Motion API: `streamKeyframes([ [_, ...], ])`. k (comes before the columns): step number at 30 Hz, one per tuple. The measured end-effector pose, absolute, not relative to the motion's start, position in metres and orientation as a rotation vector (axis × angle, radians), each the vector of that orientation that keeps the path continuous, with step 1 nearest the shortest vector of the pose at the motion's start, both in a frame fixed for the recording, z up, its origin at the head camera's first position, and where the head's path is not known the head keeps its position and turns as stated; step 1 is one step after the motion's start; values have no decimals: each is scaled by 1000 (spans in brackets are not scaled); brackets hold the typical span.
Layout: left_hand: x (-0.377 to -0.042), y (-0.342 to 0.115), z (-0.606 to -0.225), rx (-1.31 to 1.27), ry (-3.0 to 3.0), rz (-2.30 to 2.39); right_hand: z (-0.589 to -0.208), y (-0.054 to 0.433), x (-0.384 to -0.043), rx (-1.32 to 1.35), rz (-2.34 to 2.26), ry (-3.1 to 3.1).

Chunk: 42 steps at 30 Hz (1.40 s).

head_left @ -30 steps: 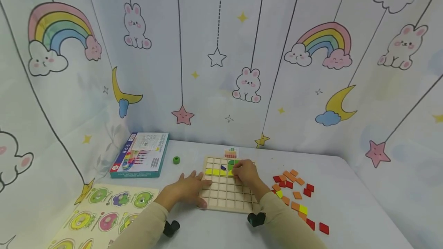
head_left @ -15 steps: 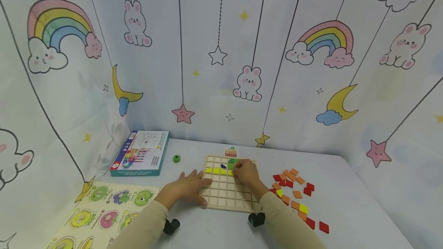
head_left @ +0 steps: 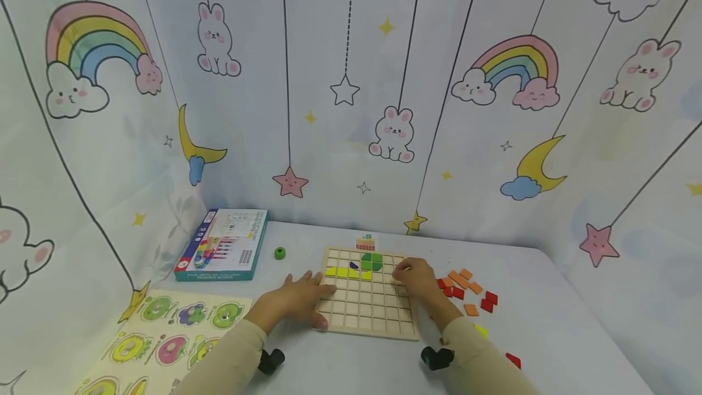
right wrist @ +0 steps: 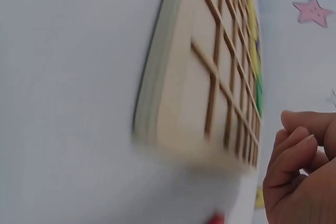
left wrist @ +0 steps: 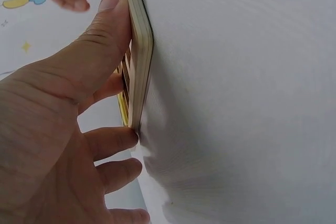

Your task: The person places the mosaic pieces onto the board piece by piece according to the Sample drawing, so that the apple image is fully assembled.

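A wooden grid board lies on the table. In the head view, my left hand rests at its left edge, fingers spread. The left wrist view shows the thumb lying on the board's face and fingertips touching its side. Over the board's right edge is my right hand; its fingers are loosely curled, with nothing seen between them in the right wrist view. Green tiles form a rounded cluster in the upper rows, beside a dark blue piece. Yellow tiles line a row below.
Red and orange tiles lie scattered to the right, some hidden by the right arm. A small picture card stands behind the board. A green bead, a boxed set and a fruit sheet are at left.
My right hand has moved right, off the green and yellow tiles, uncovering the whole green cluster and the end of the yellow row. The left hand has stayed in place.
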<state>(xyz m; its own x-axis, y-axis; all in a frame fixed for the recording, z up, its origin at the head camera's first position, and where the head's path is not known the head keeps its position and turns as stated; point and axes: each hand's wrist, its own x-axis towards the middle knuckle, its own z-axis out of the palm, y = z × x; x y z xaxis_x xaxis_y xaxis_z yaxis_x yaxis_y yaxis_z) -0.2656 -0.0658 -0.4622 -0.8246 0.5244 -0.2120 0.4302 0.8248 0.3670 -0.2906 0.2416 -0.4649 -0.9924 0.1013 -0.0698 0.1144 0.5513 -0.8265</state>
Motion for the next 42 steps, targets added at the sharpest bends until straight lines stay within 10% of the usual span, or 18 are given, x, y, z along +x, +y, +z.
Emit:
streamKeyframes([
  [17, -268, -68, -457, 713, 2708, 428, -446, 403, -210, 567, -1883, 2251],
  [42, -263, -64, -458, 724, 2706, 429, -462, 399, -185, 474, -1056, 2643],
])
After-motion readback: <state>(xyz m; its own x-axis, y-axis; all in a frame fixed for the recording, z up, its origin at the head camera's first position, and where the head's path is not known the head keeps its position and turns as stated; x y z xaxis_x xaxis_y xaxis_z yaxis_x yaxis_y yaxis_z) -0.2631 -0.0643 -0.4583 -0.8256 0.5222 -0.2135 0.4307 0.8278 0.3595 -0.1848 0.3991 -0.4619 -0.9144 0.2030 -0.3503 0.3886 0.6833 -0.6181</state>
